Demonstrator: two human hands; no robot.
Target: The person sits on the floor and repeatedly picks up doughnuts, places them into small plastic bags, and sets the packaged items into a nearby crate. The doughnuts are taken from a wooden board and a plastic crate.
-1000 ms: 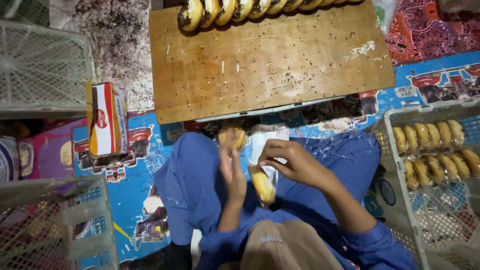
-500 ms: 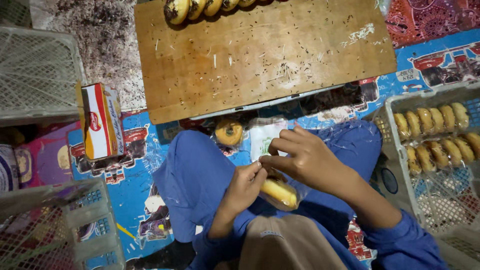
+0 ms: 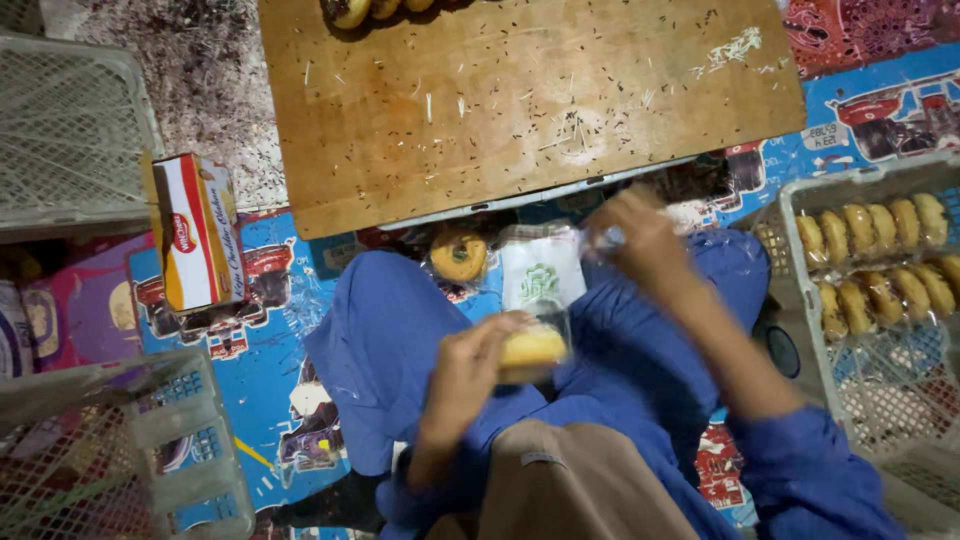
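My left hand (image 3: 462,380) is closed around a yellow bun (image 3: 533,347) that sits in a clear plastic bag, held over my lap in blue trousers. Up and to the right, my right hand (image 3: 645,240) is blurred, just beside a small stack of clear printed bags (image 3: 540,272) on my knee. Its fingers look pinched together, but I cannot make out whether they hold anything. A bagged ring-shaped bun (image 3: 458,255) lies between my knees, close to the wooden board (image 3: 540,110).
More buns (image 3: 350,10) line the board's far edge. A white mesh crate (image 3: 790,205) on the right holds rows of buns (image 3: 880,250). A red-and-yellow carton (image 3: 195,232) stands at left beside another mesh crate (image 3: 70,130). A third crate (image 3: 140,400) sits bottom left.
My right hand has left the bun and swung up and right toward the bag stack. My left hand now holds the bagged bun alone.
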